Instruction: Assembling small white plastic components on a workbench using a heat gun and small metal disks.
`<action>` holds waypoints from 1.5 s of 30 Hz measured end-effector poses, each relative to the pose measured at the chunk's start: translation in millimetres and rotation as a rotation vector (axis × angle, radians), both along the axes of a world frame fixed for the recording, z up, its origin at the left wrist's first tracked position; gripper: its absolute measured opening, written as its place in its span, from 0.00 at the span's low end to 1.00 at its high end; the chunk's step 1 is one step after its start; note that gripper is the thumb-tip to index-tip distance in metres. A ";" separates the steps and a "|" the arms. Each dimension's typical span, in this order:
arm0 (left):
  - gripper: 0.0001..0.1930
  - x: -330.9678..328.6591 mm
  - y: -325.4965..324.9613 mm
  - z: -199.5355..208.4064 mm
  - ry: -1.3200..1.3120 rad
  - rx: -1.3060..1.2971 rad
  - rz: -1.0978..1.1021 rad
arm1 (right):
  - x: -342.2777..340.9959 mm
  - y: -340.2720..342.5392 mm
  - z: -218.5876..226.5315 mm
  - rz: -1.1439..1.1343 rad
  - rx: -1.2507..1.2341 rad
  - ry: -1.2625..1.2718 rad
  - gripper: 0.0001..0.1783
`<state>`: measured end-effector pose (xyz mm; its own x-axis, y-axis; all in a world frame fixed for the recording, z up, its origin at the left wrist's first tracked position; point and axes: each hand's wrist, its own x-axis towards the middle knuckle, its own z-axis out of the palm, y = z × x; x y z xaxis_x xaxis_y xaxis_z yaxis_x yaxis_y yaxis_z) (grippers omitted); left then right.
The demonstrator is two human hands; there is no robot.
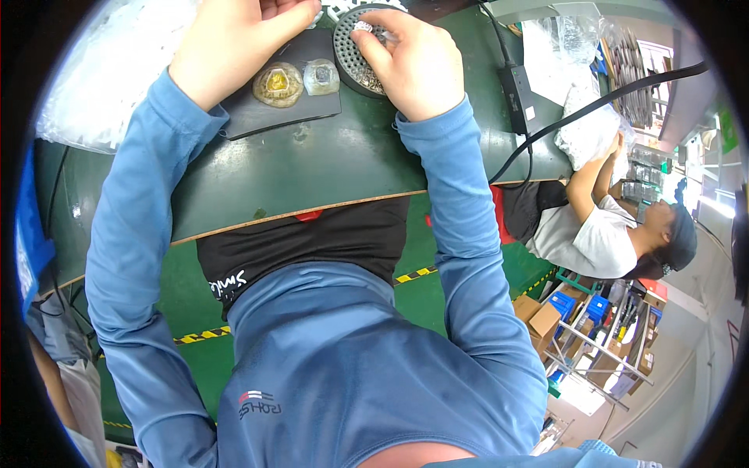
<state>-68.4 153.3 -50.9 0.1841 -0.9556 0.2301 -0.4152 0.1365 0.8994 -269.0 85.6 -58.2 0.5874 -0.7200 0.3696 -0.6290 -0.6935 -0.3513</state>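
My left hand [242, 43] is at the top edge of the view, above a dark grey mat; its fingers are curled with the thumb against them, and the picture's edge cuts off their tips. My right hand [423, 69] reaches over a round dark tray [341, 54] with many holes and small metallic bits in it. Its thumb and forefinger close around a tiny whitish piece that I cannot make out. Between the hands, on the mat [273, 121], sit a round clear dish with yellowish contents [278, 84] and a smaller clear block-like container [321, 77].
A heap of clear plastic bags [109, 86] covers the green table's left side. On the right lie a black power adapter [516, 97] and a thick black cable [601, 103]. Further right, a co-worker [601, 234] handles a white bag [585, 129]. Behind stands a loaded shelf [601, 335].
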 end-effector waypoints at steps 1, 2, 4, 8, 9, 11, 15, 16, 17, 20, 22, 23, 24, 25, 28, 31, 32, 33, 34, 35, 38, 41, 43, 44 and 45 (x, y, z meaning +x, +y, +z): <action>0.04 0.0 0.5 0.4 -0.066 -0.005 0.008 | 1.0 -0.1 0.3 0.009 0.030 -0.024 0.10; 0.04 -0.4 0.2 1.0 -0.064 -0.005 0.009 | -0.8 0.4 -0.6 0.010 0.030 -0.022 0.10; 0.05 -0.9 1.3 1.1 -0.058 0.065 -0.006 | -7.8 3.2 -1.5 0.260 0.283 -0.255 0.12; 0.05 2.0 0.7 -4.2 -0.061 -0.042 -0.050 | -13.3 6.2 3.4 0.464 0.353 -0.186 0.10; 0.06 0.8 -0.2 -0.7 -0.063 0.013 -0.046 | -13.3 4.8 1.9 0.483 0.271 -0.112 0.10; 0.06 0.5 0.1 0.7 -0.064 0.066 -0.039 | -13.0 1.3 -3.2 0.504 0.187 -0.037 0.10; 0.06 0.4 1.7 -1.3 0.032 0.002 -0.107 | -9.4 1.8 -13.0 0.516 0.222 -0.103 0.10; 0.06 0.9 2.3 -0.3 -0.009 0.029 -0.094 | -5.7 4.8 -10.8 0.483 0.254 -0.143 0.09; 0.06 1.9 2.5 -3.2 -0.008 0.030 -0.090 | -5.0 7.9 -5.2 0.487 0.255 -0.143 0.09; 0.06 1.6 1.7 -8.5 0.020 -0.058 -0.121 | -6.5 13.5 7.2 0.226 0.316 0.033 0.09; 0.06 -0.2 1.0 -4.8 0.023 0.030 -0.107 | -7.2 10.4 -0.6 0.320 0.302 -0.114 0.11; 0.06 -0.1 0.9 -5.4 0.024 0.030 -0.108 | -7.1 8.9 -2.9 0.319 0.301 -0.113 0.11; 0.06 0.6 1.0 -6.8 0.022 -0.001 -0.131 | -7.0 7.4 -5.0 0.345 0.333 -0.150 0.11; 0.06 1.2 1.1 -7.9 0.020 -0.031 -0.153 | -6.5 6.1 -5.9 0.373 0.366 -0.187 0.11; 0.05 1.9 0.8 -7.1 -0.040 -0.038 -0.182 | -3.4 1.1 -2.0 0.379 0.419 -0.145 0.12; 0.05 0.4 -0.4 -0.5 -0.048 0.051 -0.174 | -0.8 -4.4 3.8 0.416 0.493 -0.106 0.12; 0.05 1.5 -1.3 -4.9 -0.048 0.051 -0.174 | 0.0 -5.1 6.3 0.416 0.492 -0.106 0.12; 0.05 3.5 -3.1 -13.4 -0.045 0.003 -0.186 | 0.7 -5.8 8.6 0.416 0.503 -0.057 0.11; 0.05 2.0 -3.5 -13.0 -0.041 -0.044 -0.201 | 0.2 -6.2 9.6 0.413 0.513 -0.007 0.10; 0.05 1.6 -3.4 -11.4 -0.040 -0.045 -0.203 | -0.6 -5.9 9.4 0.411 0.513 -0.008 0.10; 0.05 1.5 -1.7 -6.0 -0.076 0.018 -0.189 | -1.2 -5.0 9.5 0.414 0.486 -0.017 0.10; 0.05 1.6 -1.4 -10.3 -0.084 -0.081 -0.217 | 0.7 -3.7 11.5 0.365 0.567 -0.001 0.10; 0.05 2.1 -1.2 -9.2 -0.058 -0.042 -0.245 | 5.9 -1.4 13.2 0.336 0.579 -0.054 0.11; 0.05 2.7 -1.1 -12.4 -0.058 -0.041 -0.244 | 6.2 0.0 12.2 0.337 0.581 -0.054 0.11; 0.06 3.8 -1.5 -17.9 -0.041 -0.026 -0.240 | 6.2 1.5 10.8 0.370 0.523 -0.039 0.14</action>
<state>-64.6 151.8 -68.8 -0.0570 -0.9646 0.2576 -0.4041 0.2582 0.8775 -262.8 87.0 -47.4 0.8246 -0.5635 0.0508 -0.3611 -0.5932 -0.7196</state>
